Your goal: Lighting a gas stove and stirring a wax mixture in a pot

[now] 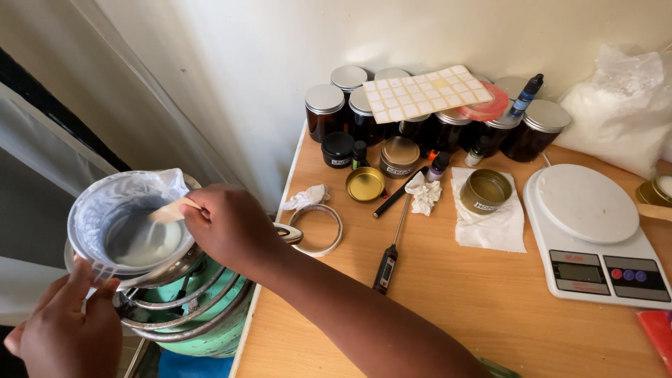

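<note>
Right hand (227, 224) closed around wooden stick (168, 211), tip dipped in pale liquid inside white lined bowl (105, 203) atop green gas cylinder (210, 325). Left hand (66, 325) pinching bowl's near rim. Beside wooden table (455, 308) holding kitchen scale (595, 238).

Red object (658, 336) cut off at right edge.
</note>
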